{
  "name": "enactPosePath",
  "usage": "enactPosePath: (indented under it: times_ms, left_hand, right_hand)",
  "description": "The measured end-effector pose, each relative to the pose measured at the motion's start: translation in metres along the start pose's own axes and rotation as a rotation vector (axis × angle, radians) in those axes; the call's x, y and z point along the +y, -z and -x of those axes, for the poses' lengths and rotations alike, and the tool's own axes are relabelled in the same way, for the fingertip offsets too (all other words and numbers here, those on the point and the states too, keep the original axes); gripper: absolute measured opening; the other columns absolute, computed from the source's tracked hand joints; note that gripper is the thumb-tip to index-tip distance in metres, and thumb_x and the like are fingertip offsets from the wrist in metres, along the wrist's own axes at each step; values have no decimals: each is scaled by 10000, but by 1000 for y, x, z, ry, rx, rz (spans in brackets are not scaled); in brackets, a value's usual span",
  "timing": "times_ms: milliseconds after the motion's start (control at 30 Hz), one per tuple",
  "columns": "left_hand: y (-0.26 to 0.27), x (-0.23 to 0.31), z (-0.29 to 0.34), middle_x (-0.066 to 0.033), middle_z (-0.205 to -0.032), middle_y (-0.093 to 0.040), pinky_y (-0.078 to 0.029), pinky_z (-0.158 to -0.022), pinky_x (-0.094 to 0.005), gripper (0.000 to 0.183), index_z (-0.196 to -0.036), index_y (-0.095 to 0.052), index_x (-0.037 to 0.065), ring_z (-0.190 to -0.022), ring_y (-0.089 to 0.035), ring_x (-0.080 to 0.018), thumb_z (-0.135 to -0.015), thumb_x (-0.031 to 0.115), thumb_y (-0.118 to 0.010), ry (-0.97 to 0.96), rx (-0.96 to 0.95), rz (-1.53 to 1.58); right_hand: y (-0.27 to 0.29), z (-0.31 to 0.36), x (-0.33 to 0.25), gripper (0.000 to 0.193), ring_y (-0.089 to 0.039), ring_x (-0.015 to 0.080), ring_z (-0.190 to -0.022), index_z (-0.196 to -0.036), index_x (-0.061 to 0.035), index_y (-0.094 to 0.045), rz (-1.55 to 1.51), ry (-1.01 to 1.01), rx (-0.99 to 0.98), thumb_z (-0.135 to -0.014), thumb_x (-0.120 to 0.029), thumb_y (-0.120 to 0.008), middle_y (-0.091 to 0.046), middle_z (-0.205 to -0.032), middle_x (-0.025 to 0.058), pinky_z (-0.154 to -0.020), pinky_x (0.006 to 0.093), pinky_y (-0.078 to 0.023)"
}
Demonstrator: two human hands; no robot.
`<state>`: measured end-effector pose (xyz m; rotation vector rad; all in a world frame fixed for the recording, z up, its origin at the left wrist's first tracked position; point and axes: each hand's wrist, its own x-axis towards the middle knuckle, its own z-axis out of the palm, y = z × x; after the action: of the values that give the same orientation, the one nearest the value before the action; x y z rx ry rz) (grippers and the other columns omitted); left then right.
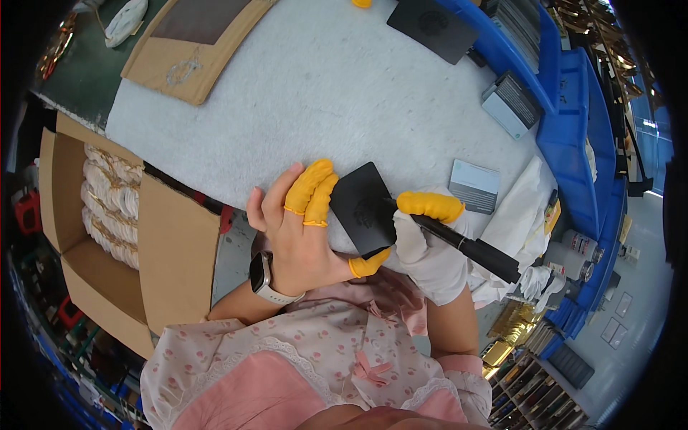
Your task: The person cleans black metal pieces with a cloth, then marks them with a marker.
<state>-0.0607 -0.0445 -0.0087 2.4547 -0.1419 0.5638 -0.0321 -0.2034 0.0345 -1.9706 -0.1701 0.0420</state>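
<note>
A black rectangular card [356,213] with a faint darker emblem is held tilted above the pale cloth, near my body. My left hand [295,240] grips its left and lower edges between fingers and thumb; yellow finger cots cover two fingers and the thumb. In a white glove with a yellow cot on the index finger, my right hand [436,265] is closed around a black marker pen [469,249]. The pen's tip end is at the card's right side; whether it touches the surface is hard to make out. A smartwatch is on my left wrist.
Pale cloth [265,118] covers the table. A grey-and-white card [474,188] lies right of my hands, near crumpled white fabric [517,208]. Farther off are another black card [432,29] and blue bins [570,122]. An open cardboard box [179,247] holding white bundles stands left.
</note>
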Motion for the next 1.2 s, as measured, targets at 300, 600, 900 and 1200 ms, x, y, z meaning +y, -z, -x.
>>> enactPosePath:
  times_ms: [300,600,900,1200]
  left_hand:
    - [2,0,1,-108,-1188,-522,-122,-1012,-457,853,-1164,-519,24,-1183,-414,-316,-532,556,-731,-9,-31,-6]
    - [0,1,-1,-89,-1154,-549,-100,-1009,-426,753,-1087,-564,17,-1169,-436,-268,-569,545,-707,14,3,26]
    - [0,1,0,-91,-1160,-545,-100,-1006,-429,763,-1094,-562,17,-1174,-429,-264,-566,547,-713,14,5,39]
    - [0,2,1,-89,-1165,-543,-104,-1001,-433,770,-1098,-561,18,-1173,-430,-262,-563,550,-712,13,7,32]
  right_hand:
    - [-2,2,0,106,-590,196,-616,-845,-31,-594,-66,-54,10,-765,-96,-614,-593,-763,91,-569,276,-469]
    - [2,2,-2,134,-534,115,-700,-879,-13,-551,1,-9,-48,-765,-18,-622,-566,-831,77,-645,230,-436]
    - [0,-1,-2,104,-575,172,-600,-846,-20,-590,7,35,-3,-775,-92,-609,-582,-732,78,-561,260,-463]
    - [1,3,-1,142,-525,103,-700,-889,-21,-555,-43,-8,-35,-769,-20,-632,-563,-830,66,-645,221,-425]
